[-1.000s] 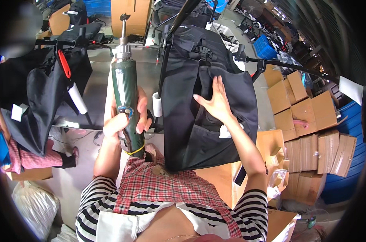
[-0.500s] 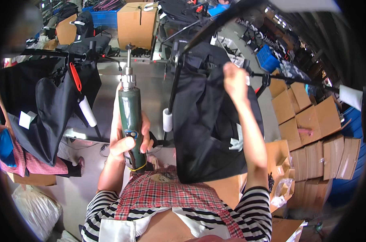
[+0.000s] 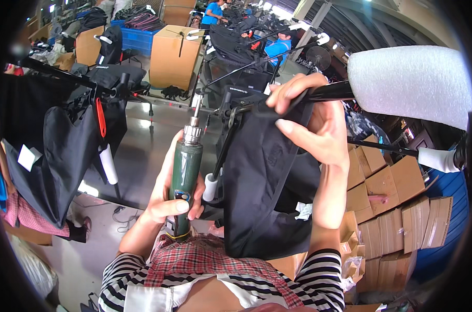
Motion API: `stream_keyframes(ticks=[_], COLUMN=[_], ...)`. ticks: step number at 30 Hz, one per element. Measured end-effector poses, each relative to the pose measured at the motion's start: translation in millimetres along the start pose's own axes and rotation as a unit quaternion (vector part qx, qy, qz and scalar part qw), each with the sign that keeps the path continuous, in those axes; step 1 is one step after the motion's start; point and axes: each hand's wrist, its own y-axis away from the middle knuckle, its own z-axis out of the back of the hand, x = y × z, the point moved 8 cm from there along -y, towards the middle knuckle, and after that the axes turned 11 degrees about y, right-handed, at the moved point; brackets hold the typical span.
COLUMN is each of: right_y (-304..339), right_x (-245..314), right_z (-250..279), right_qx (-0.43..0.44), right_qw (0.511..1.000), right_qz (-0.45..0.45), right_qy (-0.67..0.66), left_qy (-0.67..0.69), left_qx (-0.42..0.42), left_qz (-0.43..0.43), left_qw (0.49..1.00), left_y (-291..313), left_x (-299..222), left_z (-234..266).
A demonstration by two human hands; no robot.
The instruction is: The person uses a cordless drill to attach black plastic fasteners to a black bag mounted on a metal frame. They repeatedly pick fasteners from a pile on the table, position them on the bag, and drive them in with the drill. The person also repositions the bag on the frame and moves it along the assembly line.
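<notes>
My left hand [image 3: 163, 200] is closed around a green electric screwdriver [image 3: 187, 166]; its chuck and bit point up and away from me. With my right hand [image 3: 324, 130] I grip the upper edge of a black fabric panel [image 3: 259, 179], fingers over the top and thumb in front. Beside those fingers runs a black tube [image 3: 333, 92] with a thick white foam sleeve [image 3: 407, 80] on its end. Whether my fingers also close on the tube is hidden. The fabric hangs down in front of me, a small white tag [image 3: 303, 210] low on it.
At left, a second black fabric piece [image 3: 54, 145] hangs from a frame with a red-orange strip [image 3: 100, 117]. A metal table [image 3: 152, 156] lies beyond my hands. Cardboard boxes [image 3: 386, 182] stack up at right. Someone in blue [image 3: 277, 49] is farther off; another person's checked clothing [image 3: 30, 218] shows at left.
My right hand has risen and taken hold of the fabric's top edge. The foam-sleeved tube has swung into view at upper right. The screwdriver has shifted right and slightly down.
</notes>
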Motion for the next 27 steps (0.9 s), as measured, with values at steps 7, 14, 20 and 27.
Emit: stream_keyframes(ticks=[7, 14, 20, 27], right_y=[0, 6, 4, 5], right_x=[11, 24, 26, 27], right_z=[8, 18, 18, 19], right_qx=[-0.121, -0.079, -0.021, -0.036], right_qw=[0.952, 0.954, 0.964, 0.953], right_qz=[-0.029, 0.062, 0.101, 0.121], right_qy=[0.278, 0.282, 0.244, 0.274], left_qy=[-0.05, -0.134, -0.104, -0.052], left_qx=[0.025, 0.092, 0.093, 0.101], left_qz=[0.042, 0.103, 0.123, 0.137], left_qw=[0.998, 0.981, 0.982, 0.984], left_y=[0, 0, -8, -16], left_x=[-2, 3, 7, 15], left_z=[-27, -66, -78, -84])
